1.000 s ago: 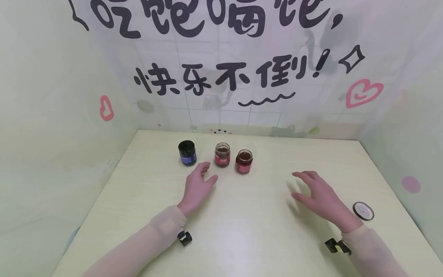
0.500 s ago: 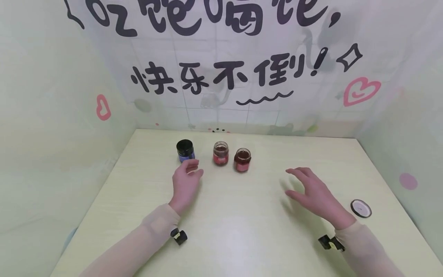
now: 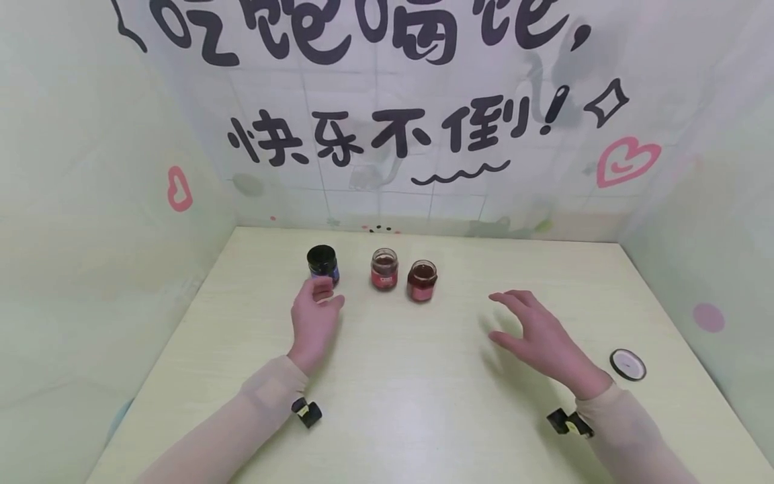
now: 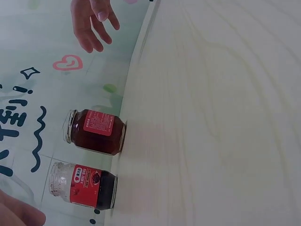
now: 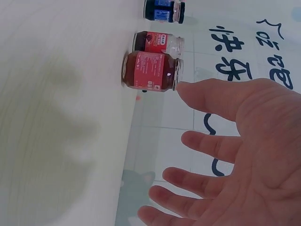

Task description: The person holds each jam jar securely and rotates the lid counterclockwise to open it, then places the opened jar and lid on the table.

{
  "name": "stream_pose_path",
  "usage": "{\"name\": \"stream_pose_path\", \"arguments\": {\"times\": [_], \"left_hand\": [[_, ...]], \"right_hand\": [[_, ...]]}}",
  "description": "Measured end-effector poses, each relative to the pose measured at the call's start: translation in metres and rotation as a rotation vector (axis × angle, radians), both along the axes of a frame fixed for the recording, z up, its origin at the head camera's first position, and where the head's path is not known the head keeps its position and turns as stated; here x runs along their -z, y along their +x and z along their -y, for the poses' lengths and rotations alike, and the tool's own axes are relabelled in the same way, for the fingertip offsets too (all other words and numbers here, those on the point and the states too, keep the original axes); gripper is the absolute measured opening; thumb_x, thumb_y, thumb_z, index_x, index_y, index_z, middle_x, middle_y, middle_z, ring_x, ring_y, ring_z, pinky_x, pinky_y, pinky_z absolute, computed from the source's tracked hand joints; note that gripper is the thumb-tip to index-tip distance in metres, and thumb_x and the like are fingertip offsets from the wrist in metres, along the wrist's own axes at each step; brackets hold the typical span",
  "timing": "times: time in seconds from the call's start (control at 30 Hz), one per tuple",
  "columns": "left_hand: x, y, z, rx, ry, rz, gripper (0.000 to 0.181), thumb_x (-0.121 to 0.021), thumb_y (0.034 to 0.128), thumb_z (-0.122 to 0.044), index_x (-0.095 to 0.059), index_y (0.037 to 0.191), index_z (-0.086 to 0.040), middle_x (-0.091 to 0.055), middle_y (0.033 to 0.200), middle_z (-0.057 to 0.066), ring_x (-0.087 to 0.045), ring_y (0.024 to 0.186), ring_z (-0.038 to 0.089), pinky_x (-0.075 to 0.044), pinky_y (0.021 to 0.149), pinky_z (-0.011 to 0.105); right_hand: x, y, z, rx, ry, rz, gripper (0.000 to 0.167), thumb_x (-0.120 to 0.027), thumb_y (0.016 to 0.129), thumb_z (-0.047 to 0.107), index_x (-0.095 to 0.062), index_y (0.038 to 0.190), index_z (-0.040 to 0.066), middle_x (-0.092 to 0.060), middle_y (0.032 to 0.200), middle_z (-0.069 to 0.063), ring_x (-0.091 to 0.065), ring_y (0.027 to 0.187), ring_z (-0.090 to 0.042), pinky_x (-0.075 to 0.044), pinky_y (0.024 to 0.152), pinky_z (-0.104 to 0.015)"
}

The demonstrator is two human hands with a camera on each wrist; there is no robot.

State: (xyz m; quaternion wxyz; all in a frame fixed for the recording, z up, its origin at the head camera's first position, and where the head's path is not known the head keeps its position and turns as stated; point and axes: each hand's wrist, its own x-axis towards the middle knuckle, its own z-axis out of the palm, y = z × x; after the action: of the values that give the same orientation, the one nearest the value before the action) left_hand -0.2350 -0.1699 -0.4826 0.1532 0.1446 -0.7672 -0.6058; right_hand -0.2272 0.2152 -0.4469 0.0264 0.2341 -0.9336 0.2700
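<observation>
A jar with a black lid and blue label (image 3: 322, 257) stands at the back left of the table. My left hand (image 3: 312, 323) is in front of it, fingers bent loosely and holding nothing; whether they touch the jar I cannot tell. To the right are two lidless glass jars. One red-labelled jar (image 3: 384, 271) holds dark contents up to part of its height, as the left wrist view shows. The other jar (image 5: 149, 70) is fuller, dark red inside. My right hand (image 3: 538, 339) hovers over the table with fingers spread and nothing in it.
A round lid (image 3: 628, 364), pale inside facing up, lies on the table (image 3: 399, 390) near the right edge, beyond my right wrist. Printed wall sheets (image 3: 375, 181) enclose the table at the back and both sides.
My left hand has moved left, from in front of the gap between the jars to the blue-labelled jar. My right hand has drifted slightly left. The jars stand where they were.
</observation>
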Motion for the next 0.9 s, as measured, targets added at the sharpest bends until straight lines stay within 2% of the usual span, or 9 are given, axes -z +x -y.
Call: {"name": "stream_pose_path", "arguments": {"times": [0.37,0.6,0.9], "left_hand": [[0.004,-0.01,0.008,-0.081,0.063,0.056,0.051,-0.075,0.085,-0.001,-0.051,0.13,-0.002,-0.056,0.128,0.017,-0.056,0.114,0.03,-0.046,0.098,0.04],[0.009,-0.015,0.014,-0.087,0.041,0.087,0.063,-0.077,0.0846,-0.007,-0.044,0.138,-0.003,-0.051,0.134,0.017,-0.049,0.123,0.034,-0.039,0.104,0.046],[0.015,-0.024,0.015,-0.109,0.054,0.072,0.073,-0.08,0.0829,-0.01,-0.036,0.142,-0.002,-0.048,0.137,0.02,-0.047,0.127,0.036,-0.035,0.11,0.048]], "right_hand": [[-0.005,0.0,0.009,-0.012,-0.006,0.0,0.061,-0.077,0.091,0.024,-0.051,0.145,0.015,-0.047,0.141,-0.013,-0.054,0.122,-0.036,-0.046,0.097,-0.057],[-0.01,0.001,0.014,-0.02,0.0,-0.006,0.062,-0.078,0.09,0.024,-0.051,0.145,0.015,-0.046,0.142,-0.013,-0.055,0.121,-0.035,-0.047,0.097,-0.056],[-0.009,0.0,0.019,-0.024,0.004,-0.002,0.063,-0.078,0.09,0.027,-0.049,0.146,0.018,-0.046,0.142,-0.011,-0.056,0.121,-0.033,-0.048,0.096,-0.055]]}}
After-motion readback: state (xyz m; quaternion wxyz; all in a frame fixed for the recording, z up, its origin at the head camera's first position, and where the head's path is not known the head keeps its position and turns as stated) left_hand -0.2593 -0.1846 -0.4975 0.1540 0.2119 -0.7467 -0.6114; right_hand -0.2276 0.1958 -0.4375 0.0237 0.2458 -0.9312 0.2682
